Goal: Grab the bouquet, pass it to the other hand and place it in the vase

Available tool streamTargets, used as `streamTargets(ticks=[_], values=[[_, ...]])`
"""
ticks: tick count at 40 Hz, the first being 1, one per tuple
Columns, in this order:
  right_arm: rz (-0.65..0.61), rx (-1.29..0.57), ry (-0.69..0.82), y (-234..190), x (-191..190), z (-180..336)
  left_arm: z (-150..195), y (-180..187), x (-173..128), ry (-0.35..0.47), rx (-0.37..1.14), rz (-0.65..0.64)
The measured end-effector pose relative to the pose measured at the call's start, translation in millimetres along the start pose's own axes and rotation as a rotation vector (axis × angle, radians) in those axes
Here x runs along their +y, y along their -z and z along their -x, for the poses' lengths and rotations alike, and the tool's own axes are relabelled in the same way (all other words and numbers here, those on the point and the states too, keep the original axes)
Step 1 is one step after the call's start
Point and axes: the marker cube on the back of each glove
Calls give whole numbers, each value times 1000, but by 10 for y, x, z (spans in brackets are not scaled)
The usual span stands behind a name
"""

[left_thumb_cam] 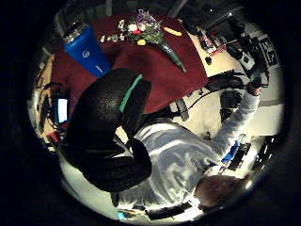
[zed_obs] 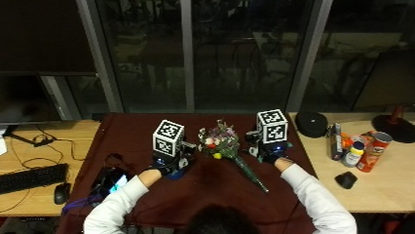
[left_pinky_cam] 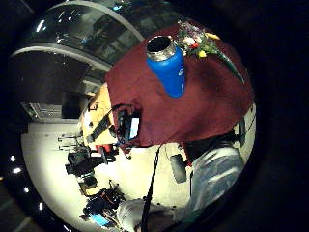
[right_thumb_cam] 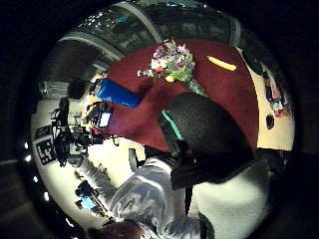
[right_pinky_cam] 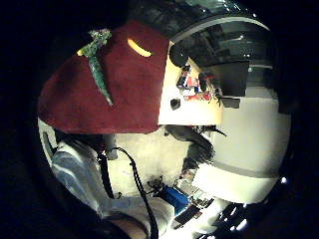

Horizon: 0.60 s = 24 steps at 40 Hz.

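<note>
The bouquet [zed_obs: 219,141] lies on the dark red cloth [zed_obs: 129,141] between my two hands, its green-wrapped stem [zed_obs: 252,174] pointing toward the person. It also shows in the palm views [left_pinky_cam: 198,41] [right_thumb_cam: 172,62] [right_pinky_cam: 97,62]. A blue metal bottle [left_pinky_cam: 169,67] [left_thumb_cam: 87,52], serving as the vase, stands upright and uncapped beside the flowers on the left hand's side. My left hand [zed_obs: 167,166] hovers over the cloth near the bottle, its fingers [left_thumb_cam: 113,132] loosely curled and holding nothing. My right hand [zed_obs: 269,155] hovers just right of the stem, its fingers [right_thumb_cam: 209,129] also holding nothing.
A small yellow object [right_thumb_cam: 222,63] lies on the cloth beyond the bouquet. A lit device with cables [zed_obs: 111,180] sits at the cloth's left edge. Keyboard [zed_obs: 32,178] and mouse [zed_obs: 62,192] lie far left. A black case [zed_obs: 313,123], cans [zed_obs: 371,151] and another mouse [zed_obs: 346,179] stand right.
</note>
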Motion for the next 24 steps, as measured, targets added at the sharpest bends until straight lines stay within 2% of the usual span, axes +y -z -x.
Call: streamTargets(ticks=[13,24], values=[[-13,-59,-12,81,209,-69,-20,95,-38,0,-11,-14],[-49,-116,-43,87,9,7,-96,13,-9,-66,34,-47]])
